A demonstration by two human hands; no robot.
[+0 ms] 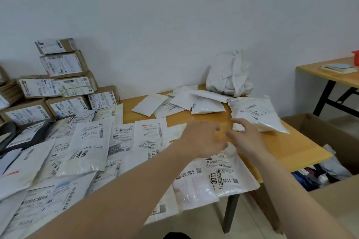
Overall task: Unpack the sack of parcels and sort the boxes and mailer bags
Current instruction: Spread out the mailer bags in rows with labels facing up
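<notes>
L hand (202, 137): reaching over the table (281, 145) mid-right, fingers loose and spread, gripping nothing. R hand (246, 137): just beside it, fingertips at the near-left corner of the blurred mailer bag (258, 114). Pinching or only touching: can't tell, too smeared.

Risks, as judged:
- Blurred mailer bag lying close to the right table edge. W/ a careless shove, liable to slide off toward the carton (320, 128) on the floor at right and mix w/ whatever sits inside.
- Near right, 3011-label bag (213, 178) overhanging the near edge. Prob. slips off if brushed by a forearm.
- Near left, spread of bags (87, 147) heavily overlapped, slick-looking plastic. Easy to drag neighbours when pulling one; some labels covered too.
- Far left, box stack (64, 83) uneven, upper boxes offset. Could topple if bumped.

Counts:
- Boxes: approx 6 w/ labels showing, plus partial ones cut off at the left edge.
- Far-centre cluster (182, 99) of small white bags: approx 5, overlapping, so not exact.
- Blurred mailer bag: 1. 3011-label bag: 1.
- Spread of bags: a dozen at least; exact no. impossible, too layered.
- Crumpled white sack (229, 77): 1, far side against the wall, slack, prob. empty.
- Carton: 1, contents unclear.
- Tables: 2, second table (330, 76) far right, well apart.
</notes>
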